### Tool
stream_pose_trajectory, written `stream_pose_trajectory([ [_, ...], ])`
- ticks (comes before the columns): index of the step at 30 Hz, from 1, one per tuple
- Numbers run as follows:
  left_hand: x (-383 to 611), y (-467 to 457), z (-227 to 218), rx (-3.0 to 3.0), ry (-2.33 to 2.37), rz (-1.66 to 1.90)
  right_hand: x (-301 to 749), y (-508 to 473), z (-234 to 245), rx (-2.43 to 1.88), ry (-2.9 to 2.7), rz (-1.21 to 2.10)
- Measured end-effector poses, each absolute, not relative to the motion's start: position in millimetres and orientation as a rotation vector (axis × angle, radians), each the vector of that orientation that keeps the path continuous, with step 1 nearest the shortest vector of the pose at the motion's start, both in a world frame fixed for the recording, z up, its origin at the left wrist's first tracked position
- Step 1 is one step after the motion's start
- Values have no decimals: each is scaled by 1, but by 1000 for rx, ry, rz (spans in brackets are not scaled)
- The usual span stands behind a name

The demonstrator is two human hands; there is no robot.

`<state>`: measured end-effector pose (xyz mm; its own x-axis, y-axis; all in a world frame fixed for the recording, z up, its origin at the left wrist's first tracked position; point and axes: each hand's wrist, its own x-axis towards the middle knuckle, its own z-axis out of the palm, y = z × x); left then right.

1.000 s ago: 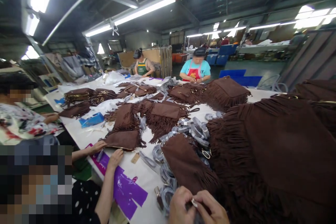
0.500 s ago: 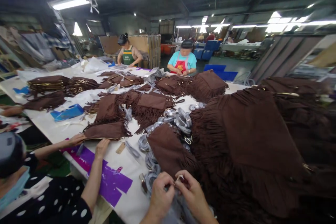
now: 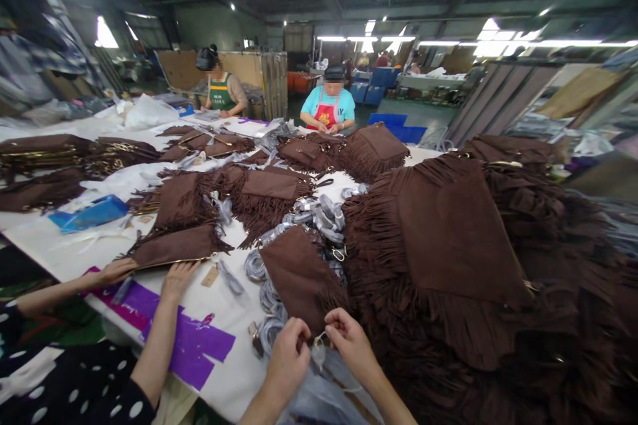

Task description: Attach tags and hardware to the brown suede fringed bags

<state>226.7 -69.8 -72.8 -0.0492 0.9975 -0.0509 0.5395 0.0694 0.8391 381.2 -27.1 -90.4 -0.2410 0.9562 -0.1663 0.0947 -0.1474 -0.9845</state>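
In the head view, my left hand (image 3: pixel 288 362) is closed in a pinch beside the lower corner of a brown fringed bag (image 3: pixel 299 272); what its fingertips hold is hidden. My right hand (image 3: pixel 351 345) pinches a thin whitish cord (image 3: pixel 319 337) just right of that corner. Below the cord, between my wrists, lies clear plastic wrapping (image 3: pixel 319 388). Plastic-wrapped coiled straps (image 3: pixel 272 329) sit along the bag's left side. A large heap of brown fringed bags (image 3: pixel 453 232) rises to the right of my right hand.
At the left, a co-worker's hands (image 3: pixel 174 282) hold another brown bag (image 3: pixel 174 246) over purple plastic sheeting (image 3: pixel 199 345). A blue tape dispenser (image 3: pixel 90 212) and more bags (image 3: pixel 269 184) lie on the white table (image 3: pixel 234 378). Two people (image 3: pixel 329 103) work across it.
The view has turned slightly right, so the scene sits farther left. My hands have moved apart a little, and the whitish cord shows between them. The co-worker's bag has stayed put.
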Motion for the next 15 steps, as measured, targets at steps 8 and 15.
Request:
stream_pose_trajectory([
  [8, 232, -69, -73, 1865, 1629, 563, 386, -30, -98, -1276, -1516, 1453],
  [15, 223, -57, -73, 1349, 1516, 953, 389, -31, -82, -1239, -1773, 1281],
])
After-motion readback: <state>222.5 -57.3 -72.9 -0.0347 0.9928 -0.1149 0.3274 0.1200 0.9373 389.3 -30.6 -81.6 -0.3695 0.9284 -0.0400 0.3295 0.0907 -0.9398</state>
